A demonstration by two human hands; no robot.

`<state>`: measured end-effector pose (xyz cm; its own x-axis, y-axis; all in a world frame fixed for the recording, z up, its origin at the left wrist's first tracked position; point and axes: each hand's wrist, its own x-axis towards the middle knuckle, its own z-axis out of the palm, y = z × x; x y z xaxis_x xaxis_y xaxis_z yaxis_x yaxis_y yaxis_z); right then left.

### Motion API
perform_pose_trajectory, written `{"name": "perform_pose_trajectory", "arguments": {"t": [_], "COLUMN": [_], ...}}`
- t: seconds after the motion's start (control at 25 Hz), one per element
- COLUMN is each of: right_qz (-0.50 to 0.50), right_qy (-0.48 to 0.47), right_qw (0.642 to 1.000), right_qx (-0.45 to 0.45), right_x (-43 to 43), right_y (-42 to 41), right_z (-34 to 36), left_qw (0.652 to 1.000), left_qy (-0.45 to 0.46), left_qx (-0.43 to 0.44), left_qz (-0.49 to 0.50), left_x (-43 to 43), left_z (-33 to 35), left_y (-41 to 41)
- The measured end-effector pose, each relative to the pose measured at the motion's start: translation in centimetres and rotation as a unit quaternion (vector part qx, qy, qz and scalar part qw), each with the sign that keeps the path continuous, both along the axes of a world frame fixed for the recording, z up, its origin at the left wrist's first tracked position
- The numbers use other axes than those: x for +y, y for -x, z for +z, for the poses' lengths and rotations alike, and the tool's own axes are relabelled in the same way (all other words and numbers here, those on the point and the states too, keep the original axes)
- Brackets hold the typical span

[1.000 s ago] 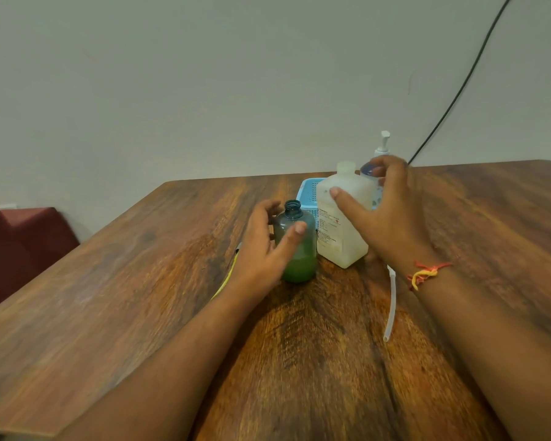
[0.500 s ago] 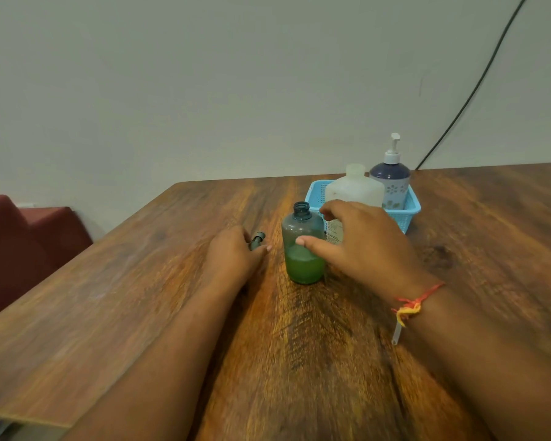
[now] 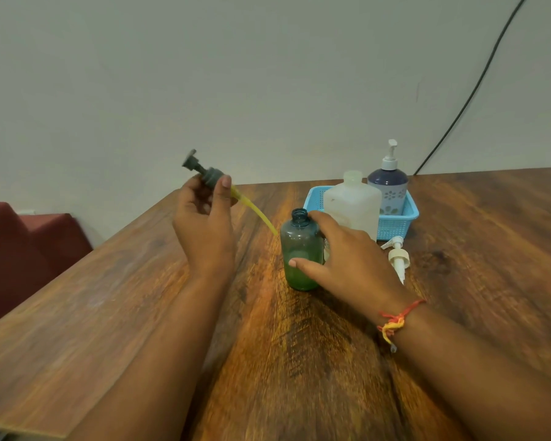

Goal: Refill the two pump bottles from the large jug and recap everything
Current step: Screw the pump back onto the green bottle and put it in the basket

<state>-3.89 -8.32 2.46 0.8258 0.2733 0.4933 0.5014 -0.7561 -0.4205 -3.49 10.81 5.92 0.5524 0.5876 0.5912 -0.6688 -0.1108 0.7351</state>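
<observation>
1. The desk [image 3: 299,377] is dark wood-grain board, smooth and glossy. Both forearms reach across it from the near edge, and a red-and-yellow thread [image 3: 395,323] is tied round the right wrist.
2. The right hand [image 3: 347,265] wraps the green bottle [image 3: 299,249], thumb on the front and fingers curled round the shoulder. This looks like a steadying grip, meant to keep a light bottle from tipping. The bottle is round, tinted clear plastic, standing upright mid-desk with its neck open. Green liquid fills only the lower part.
3. Just right of that hand a loose white pump [image 3: 398,259] lies on its side on the desk, near the basket's front.
4. The left hand [image 3: 204,224] is raised above the desk and pinches the collar of the dark pump head [image 3: 209,175] between thumb and fingertips. Its yellow dip tube [image 3: 255,214] slants down towards the bottle, the tip just beside the shoulder. The tilt probably serves to aim the tube at the neck for recapping.
5. Behind stands the large jug [image 3: 352,202], squarish, milky plastic, its top seemingly capped. Whether it sits in the blue basket [image 3: 401,224] or just before it is hidden.
6. In the latticed basket stands the second pump bottle [image 3: 388,186], navy over white, pump fitted.
7. Farthest back, a black cable [image 3: 474,90] runs up the pale wall.
</observation>
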Motion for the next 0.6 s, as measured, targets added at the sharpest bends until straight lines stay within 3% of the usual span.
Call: {"name": "perform_pose_trajectory", "arguments": {"t": [0.16,0.28,0.6], "right_qz": [0.005,0.009,0.008], "right_qy": [0.000,0.002,0.002], "right_qw": [1.000,1.000,1.000], "right_qx": [0.001,-0.010,-0.011], "right_x": [0.0,0.1,0.2], "right_y": [-0.1,-0.1,-0.4], "right_z": [0.0,-0.2,-0.3], "left_qw": [0.991,0.985,0.993], "left_qy": [0.109,0.142,0.041], "left_qx": [-0.055,-0.051,0.000], "left_qz": [-0.047,-0.083,-0.107], "left_x": [1.0,1.1,-1.1], "left_z": [0.8,1.0,0.1], "left_y": [-0.1,-0.4,0.1]}}
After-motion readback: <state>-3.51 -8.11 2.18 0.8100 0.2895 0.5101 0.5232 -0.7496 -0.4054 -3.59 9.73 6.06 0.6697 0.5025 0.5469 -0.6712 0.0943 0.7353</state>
